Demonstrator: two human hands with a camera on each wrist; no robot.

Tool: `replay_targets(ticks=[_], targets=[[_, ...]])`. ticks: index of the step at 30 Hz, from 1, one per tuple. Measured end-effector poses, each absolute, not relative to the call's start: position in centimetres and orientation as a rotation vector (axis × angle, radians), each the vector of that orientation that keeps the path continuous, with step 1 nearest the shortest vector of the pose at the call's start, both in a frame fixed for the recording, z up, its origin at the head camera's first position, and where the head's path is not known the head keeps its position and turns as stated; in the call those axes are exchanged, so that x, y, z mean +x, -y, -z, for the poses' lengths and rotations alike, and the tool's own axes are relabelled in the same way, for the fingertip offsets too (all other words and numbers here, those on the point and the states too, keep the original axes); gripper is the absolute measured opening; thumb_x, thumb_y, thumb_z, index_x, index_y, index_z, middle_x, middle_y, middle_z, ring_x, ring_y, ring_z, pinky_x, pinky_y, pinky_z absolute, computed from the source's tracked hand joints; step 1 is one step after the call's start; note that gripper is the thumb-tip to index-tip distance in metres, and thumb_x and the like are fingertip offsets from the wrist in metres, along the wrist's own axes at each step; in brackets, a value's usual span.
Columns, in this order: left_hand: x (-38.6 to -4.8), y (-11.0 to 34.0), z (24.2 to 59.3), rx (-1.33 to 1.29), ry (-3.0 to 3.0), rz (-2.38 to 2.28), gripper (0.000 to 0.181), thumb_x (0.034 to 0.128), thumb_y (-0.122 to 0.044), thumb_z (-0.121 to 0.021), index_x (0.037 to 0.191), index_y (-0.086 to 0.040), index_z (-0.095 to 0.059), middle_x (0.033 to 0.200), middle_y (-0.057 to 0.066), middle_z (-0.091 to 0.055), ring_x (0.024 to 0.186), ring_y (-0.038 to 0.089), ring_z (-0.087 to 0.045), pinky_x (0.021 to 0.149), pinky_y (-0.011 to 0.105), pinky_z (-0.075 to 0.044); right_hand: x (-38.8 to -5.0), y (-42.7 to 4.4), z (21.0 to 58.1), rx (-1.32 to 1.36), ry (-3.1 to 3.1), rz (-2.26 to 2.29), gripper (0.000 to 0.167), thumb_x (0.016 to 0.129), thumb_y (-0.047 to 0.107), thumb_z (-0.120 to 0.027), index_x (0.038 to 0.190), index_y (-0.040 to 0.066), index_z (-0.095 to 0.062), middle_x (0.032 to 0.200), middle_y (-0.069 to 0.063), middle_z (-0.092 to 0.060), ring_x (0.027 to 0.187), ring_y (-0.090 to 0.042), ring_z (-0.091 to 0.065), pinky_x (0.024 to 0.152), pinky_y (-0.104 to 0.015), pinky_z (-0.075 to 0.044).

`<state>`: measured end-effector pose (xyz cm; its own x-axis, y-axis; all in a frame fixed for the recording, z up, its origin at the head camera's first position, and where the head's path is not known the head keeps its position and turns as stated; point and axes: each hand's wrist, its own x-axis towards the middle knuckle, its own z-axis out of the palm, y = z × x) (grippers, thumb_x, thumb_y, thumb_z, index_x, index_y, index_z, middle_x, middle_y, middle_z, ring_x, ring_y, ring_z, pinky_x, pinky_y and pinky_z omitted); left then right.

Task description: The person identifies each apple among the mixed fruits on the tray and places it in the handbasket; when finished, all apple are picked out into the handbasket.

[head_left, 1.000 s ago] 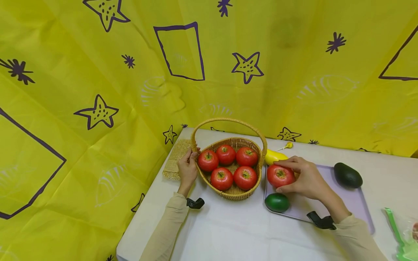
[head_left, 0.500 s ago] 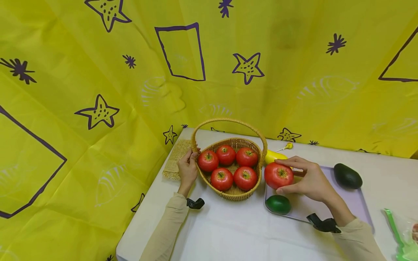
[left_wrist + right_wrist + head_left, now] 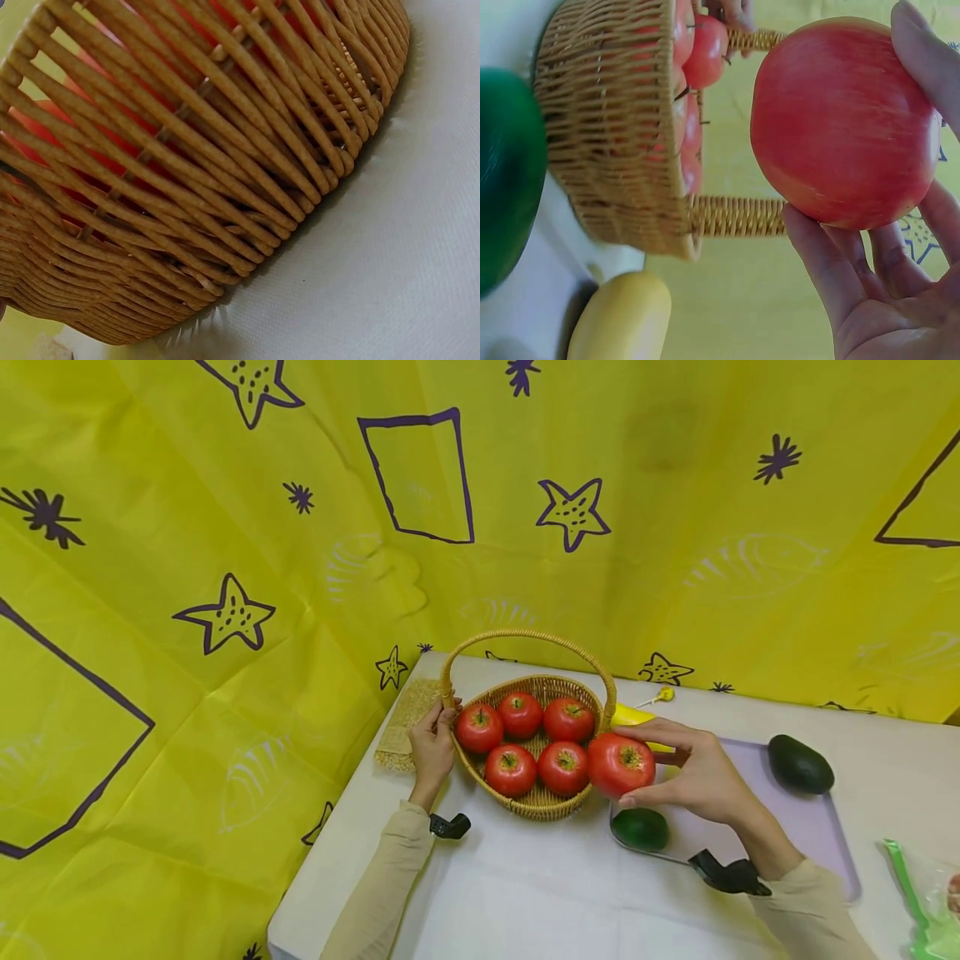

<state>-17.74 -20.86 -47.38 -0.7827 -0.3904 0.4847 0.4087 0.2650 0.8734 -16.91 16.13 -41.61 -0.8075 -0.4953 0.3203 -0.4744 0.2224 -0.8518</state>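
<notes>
A red apple is pinched between the thumb and fingers of my right hand, raised beside the right rim of the wicker basket. The right wrist view shows this apple large, with the basket behind it. Several red apples lie inside the basket. At the basket's left side, by the foot of its arched handle, my left hand grips the rim. Woven canes of the basket fill the left wrist view, where the left fingers are mostly hidden.
Right of the basket, a lilac tray bears a green fruit and a dark avocado. Behind the right hand lie a yellow fruit and a lollipop. A bag of grains sits left; a green utensil lies far right.
My right hand has carried the apple leftward from over the tray to the basket's right rim. My left hand keeps its hold on the basket, which stays in place.
</notes>
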Motion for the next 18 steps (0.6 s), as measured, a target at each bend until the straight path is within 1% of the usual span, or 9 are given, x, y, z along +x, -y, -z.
replay_targets(ticks=[5,8,11,13,18], targets=[[-17.8,20.8,47.5,-0.012,1.884,1.584,0.027,0.106,0.005,-0.056,0.126,0.02,-0.066,0.114,0.039,-0.071,0.114,0.052,-0.07,0.099,0.011,-0.054,-16.9,-14.9,41.4,-1.001,-2.371,1.728,0.078,0.062,0.002,-0.103,0.134,0.008,-0.074,0.127,0.0,-0.069,0.115,-0.007,-0.065,0.092,-0.02,-0.061],[-17.9,20.8,47.6,-0.022,1.878,1.597,0.026,0.106,0.005,-0.056,0.125,0.02,-0.067,0.114,0.039,-0.072,0.114,0.053,-0.069,0.1,0.013,-0.055,-17.0,-14.2,41.4,-1.018,-2.361,1.709,0.076,0.065,0.004,-0.102,0.135,0.01,-0.074,0.128,-0.003,-0.069,0.114,-0.006,-0.064,0.093,-0.02,-0.061],[-17.9,20.8,47.6,-0.032,1.875,1.602,0.026,0.106,0.005,-0.056,0.125,0.02,-0.067,0.114,0.039,-0.071,0.114,0.054,-0.069,0.1,0.013,-0.054,-17.2,-13.6,41.5,-1.037,-2.351,1.699,0.075,0.067,0.004,-0.101,0.137,0.009,-0.073,0.131,-0.007,-0.068,0.115,-0.005,-0.064,0.094,-0.02,-0.061],[-17.9,20.8,47.6,-0.035,1.873,1.6,0.026,0.1059,0.006,-0.056,0.125,0.02,-0.067,0.114,0.04,-0.071,0.113,0.055,-0.069,0.1,0.012,-0.054,-17.3,-13.2,41.6,-1.042,-2.344,1.695,0.076,0.068,0.005,-0.101,0.138,0.009,-0.072,0.131,-0.008,-0.068,0.115,-0.005,-0.064,0.094,-0.021,-0.061],[-17.8,20.9,47.6,-0.035,1.871,1.594,0.026,0.106,0.005,-0.056,0.125,0.02,-0.067,0.114,0.04,-0.071,0.112,0.055,-0.069,0.099,0.012,-0.054,-17.5,-12.0,41.4,-1.024,-2.334,1.687,0.077,0.069,0.011,-0.102,0.139,0.014,-0.072,0.133,-0.004,-0.069,0.117,-0.008,-0.064,0.096,-0.022,-0.06]])
